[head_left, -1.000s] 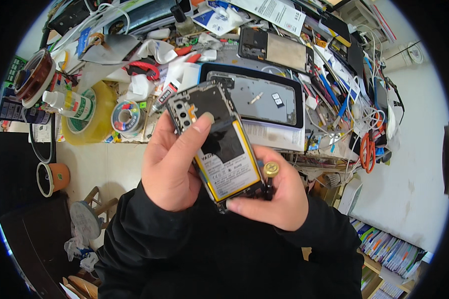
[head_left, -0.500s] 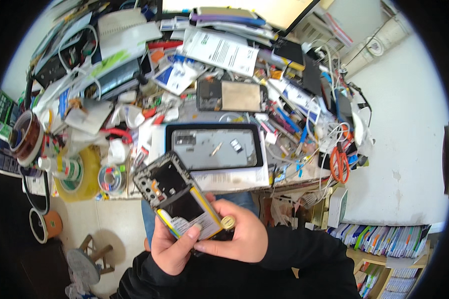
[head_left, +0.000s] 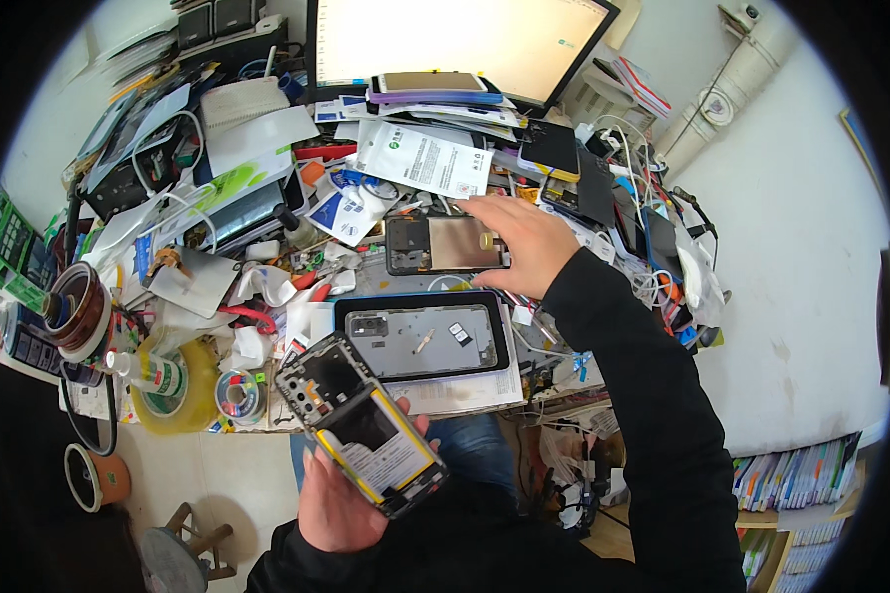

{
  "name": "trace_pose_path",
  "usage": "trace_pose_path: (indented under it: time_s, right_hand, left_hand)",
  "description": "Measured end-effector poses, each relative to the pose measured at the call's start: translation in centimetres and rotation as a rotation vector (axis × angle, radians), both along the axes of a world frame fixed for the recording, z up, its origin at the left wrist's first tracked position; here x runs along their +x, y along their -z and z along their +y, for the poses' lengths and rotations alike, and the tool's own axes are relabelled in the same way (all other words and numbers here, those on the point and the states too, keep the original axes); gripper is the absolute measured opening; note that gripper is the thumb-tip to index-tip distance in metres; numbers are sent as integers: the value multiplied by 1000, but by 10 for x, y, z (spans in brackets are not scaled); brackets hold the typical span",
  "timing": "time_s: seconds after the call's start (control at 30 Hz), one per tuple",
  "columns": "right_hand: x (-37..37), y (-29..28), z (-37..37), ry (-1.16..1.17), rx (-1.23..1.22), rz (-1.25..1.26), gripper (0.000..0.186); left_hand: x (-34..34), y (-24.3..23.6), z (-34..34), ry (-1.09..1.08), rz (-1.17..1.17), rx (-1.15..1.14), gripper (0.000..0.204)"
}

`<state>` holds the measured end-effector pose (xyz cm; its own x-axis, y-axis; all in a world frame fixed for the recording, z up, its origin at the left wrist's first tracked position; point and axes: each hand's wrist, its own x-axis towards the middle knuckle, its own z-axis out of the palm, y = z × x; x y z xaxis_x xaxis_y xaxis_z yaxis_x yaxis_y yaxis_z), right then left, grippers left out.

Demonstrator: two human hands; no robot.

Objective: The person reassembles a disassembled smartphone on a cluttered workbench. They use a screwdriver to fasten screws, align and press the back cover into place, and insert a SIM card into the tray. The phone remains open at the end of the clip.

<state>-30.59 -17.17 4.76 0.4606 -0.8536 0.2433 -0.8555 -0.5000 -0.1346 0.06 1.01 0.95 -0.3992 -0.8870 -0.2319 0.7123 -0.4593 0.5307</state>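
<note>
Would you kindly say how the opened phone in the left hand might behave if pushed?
The phone is probably stiff, looking flat and unbent. Its uncovered battery suggests fragility. Pushed at its far end, it might tip, since the left hand grips its nearer half.

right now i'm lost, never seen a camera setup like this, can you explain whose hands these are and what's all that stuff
There is no robot here: these are a person's bare hands. The view comes from a wide fisheye camera worn on the head, looking down, so straight edges bend near the rim.

The left hand holds an opened phone with its yellow-edged battery showing. The right hand is over a second opened phone; a round gold-coloured knob shows there, though whether it is gripped is hard to tell.

Nearer on the cluttered workbench lies a grey panel with small parts on it. To the left are a solder spool and a yellow tape roll; a lit monitor stands behind.
</note>
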Motion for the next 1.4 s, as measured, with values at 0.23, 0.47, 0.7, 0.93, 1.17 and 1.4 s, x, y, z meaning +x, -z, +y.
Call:
trace_pose_path:
  time_s: [0.23, 0.47, 0.7, 0.93, 1.17, 1.4]
  right_hand:
    - [-6, 7, -12, -18, 48, -77, 81]
    - [20, -29, 54, 30, 254, -570, 82]
    - [87, -28, 150, 114, 350, -752, 88]
    - [127, -18, 162, 124, 49, -414, 90]
    - [131, -9, 165, 129, 57, -386, 91]
    - [130, -14, 167, 146, 78, -391, 90]
  left_hand:
    - [-9, -2, -13, -21, 143, 8, 97]
    - [-25, 1, -25, -46, 118, 10, 93]
    - [-37, 6, -25, -20, 259, -59, 82]
    - [-37, 8, -22, -15, 228, -202, 81]
    - [-34, 4, -13, -44, 191, -107, 63]
    - [-37, 5, -12, -44, 206, -68, 52]
